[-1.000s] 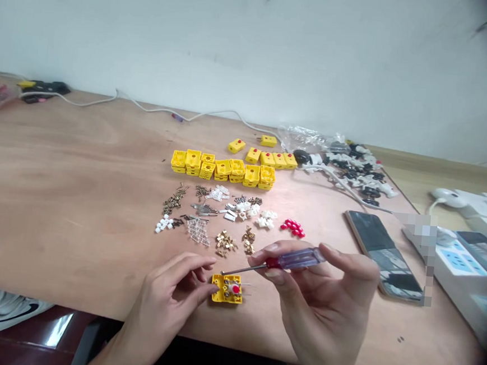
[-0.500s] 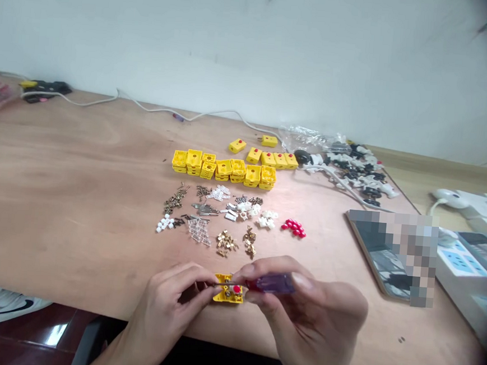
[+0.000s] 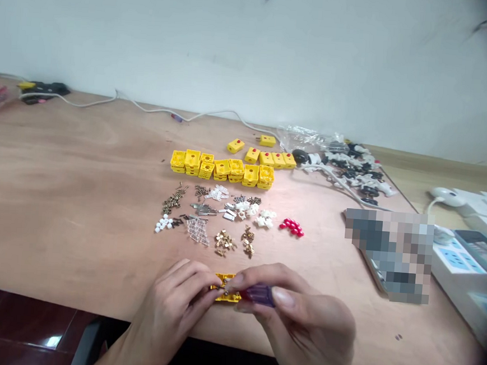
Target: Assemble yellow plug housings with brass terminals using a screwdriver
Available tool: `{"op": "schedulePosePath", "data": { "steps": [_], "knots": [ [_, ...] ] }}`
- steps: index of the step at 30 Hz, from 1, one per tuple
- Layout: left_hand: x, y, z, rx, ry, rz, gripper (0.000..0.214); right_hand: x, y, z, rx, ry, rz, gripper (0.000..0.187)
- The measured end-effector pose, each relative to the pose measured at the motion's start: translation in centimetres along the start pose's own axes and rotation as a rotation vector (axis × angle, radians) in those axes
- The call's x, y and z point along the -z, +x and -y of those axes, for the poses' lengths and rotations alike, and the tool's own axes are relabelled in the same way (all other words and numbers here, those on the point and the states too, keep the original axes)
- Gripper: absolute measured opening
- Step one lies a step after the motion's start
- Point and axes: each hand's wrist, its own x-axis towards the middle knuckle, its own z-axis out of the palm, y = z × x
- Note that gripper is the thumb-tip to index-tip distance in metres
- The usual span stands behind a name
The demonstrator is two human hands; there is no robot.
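Observation:
In my right hand (image 3: 308,322) is a screwdriver (image 3: 260,294) with a dark purple handle, held closed between thumb and fingers and pointing left. Its shaft is mostly hidden by my fingertips. At the front of the table lies an open yellow plastic housing (image 3: 229,298) with small metal parts inside. My left hand (image 3: 179,295) is pinched closed at the housing's left side, by the screwdriver's tip. A small dark piece shows at those fingertips, too small to name.
Yellow housing halves (image 3: 221,169) stand stacked beyond small piles of brass parts (image 3: 225,240), clear pieces (image 3: 198,230), white caps (image 3: 164,224) and red buttons (image 3: 291,227). Closed yellow units (image 3: 266,158) sit behind. A phone (image 3: 383,255) and power strip (image 3: 459,257) lie to the right.
My right hand has moved slightly left and the screwdriver with it, so less of its shaft shows. The red button seen in the housing is now out of sight. A shoe at lower left has left view.

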Motion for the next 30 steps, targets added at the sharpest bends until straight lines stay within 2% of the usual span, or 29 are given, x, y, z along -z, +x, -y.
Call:
{"op": "schedulePosePath", "data": {
  "steps": [5,9,21,30],
  "knots": [
    [-0.2,0.0,0.1,-0.031,0.048,0.014,0.026,0.8,0.0,-0.3,-0.045,0.046,-0.041,0.076],
    [-0.4,-0.2,0.0,-0.011,0.089,0.069,0.019,1.1,0.0,-1.0,-0.053,0.022,-0.048,0.072],
    [-0.6,-0.3,0.1,-0.013,0.112,0.082,0.019,0.7,0.0,-1.9,-0.026,-0.005,-0.060,0.064],
    [-0.7,-0.1,0.4,-0.075,0.174,0.055,0.021,0.8,0.2,-1.6,0.015,-0.047,0.032,0.067]
  ]
}}
